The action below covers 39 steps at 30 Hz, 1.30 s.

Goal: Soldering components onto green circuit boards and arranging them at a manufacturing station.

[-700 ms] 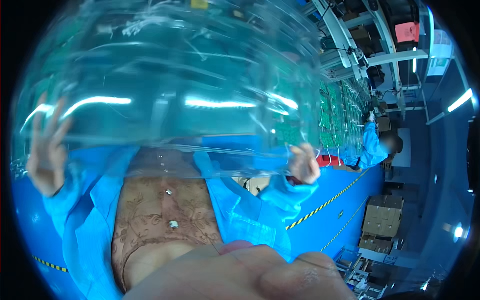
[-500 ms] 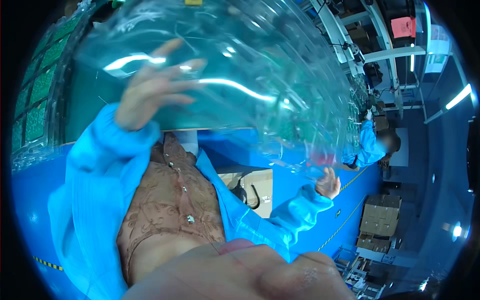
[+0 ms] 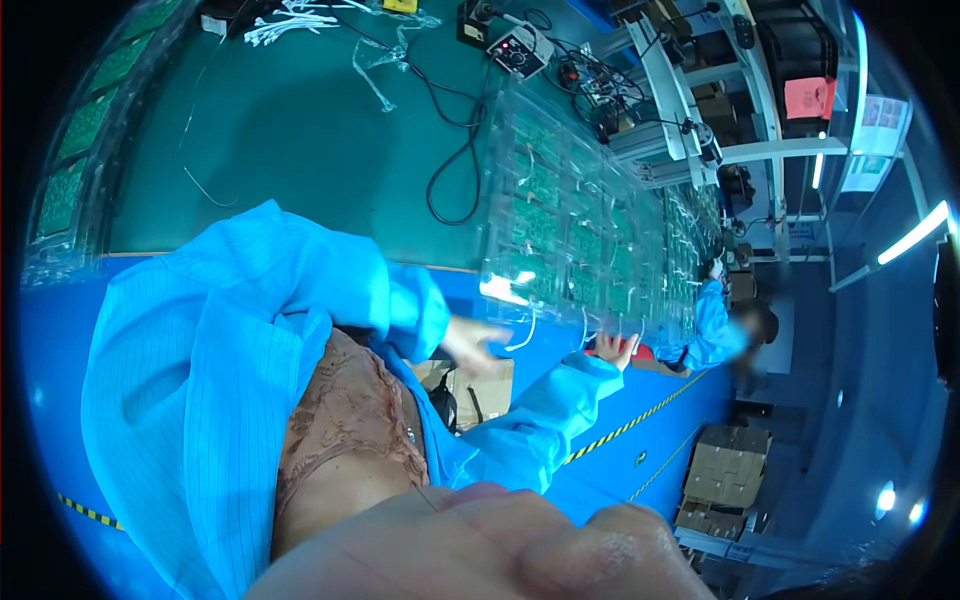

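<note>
Broad green table [image 3: 300, 130] filling the upper left, from 9 to 12 o'clock. Across it toward 2 o'clock, a long clear tray [image 3: 570, 230] packed with rows of green boards [image 3: 535, 185], its near end overhanging the table edge just right of centre. Blue coat [image 3: 200, 380] at 8 o'clock, sleeves reaching in to that near end.

Left hand [image 3: 475, 345] at centre, fingers stretched out flat against the tray's near lip, not clenched. Right hand [image 3: 615, 348] just toward 3 o'clock of it, fingertips up at the same lip; cannot tell whether closed on it or only touching.

Probably the moment of settling or steadying the tray on the table, with its weight already mostly on the surface. Calls next for even pressure from both hands and a level tray, so no boards slide from their pockets, and for keeping clear of the black cable [image 3: 450, 170] looping at 12 o'clock of the left hand.

Farther off: a co-worker's blue sleeve [image 3: 710, 320] at 3 o'clock, cardboard boxes [image 3: 725, 475] at 4 o'clock.
</note>
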Motion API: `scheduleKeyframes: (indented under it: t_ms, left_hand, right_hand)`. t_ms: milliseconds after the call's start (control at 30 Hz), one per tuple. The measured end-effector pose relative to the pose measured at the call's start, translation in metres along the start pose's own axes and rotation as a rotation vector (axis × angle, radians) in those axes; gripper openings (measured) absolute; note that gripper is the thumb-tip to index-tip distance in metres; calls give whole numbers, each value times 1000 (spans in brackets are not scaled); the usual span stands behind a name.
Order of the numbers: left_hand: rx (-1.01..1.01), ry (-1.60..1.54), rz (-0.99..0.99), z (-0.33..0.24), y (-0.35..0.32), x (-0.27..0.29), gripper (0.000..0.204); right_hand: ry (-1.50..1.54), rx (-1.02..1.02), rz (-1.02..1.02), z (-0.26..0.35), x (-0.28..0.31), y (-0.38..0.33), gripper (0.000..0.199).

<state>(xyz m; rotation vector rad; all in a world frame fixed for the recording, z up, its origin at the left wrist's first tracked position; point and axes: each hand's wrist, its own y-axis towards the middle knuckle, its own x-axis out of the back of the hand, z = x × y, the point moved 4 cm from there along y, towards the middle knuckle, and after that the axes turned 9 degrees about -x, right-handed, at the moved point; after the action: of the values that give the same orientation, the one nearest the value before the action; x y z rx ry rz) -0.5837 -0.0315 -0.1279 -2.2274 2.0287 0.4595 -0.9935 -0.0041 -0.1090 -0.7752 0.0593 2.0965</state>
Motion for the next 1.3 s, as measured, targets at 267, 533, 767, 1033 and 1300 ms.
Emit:
scheduleKeyframes:
  t_ms: [267,533,767,1033,1300]
  left_hand:
    - [-463,858,-589,-77,-86,44,39]
    - [-596,1419,-466,-38,9,85,98]
    - [-277,760,-260,-102,-139,53,73]
    - [-145,1172,-1428,-254,-496,-30,27]
    - [438,1555,-1313,-230,-625,15,45]
  right_hand:
    - [-169,304,-320,-1,7,-9,56]
    - [-723,386,-247,19,-34,-68,53]
    - [-910,330,647,-102,-253,-236,47]
    - [-1155,58,2173,-292,-432,-459,53]
    - [-862,485,2194,-404,-632,-561,32]
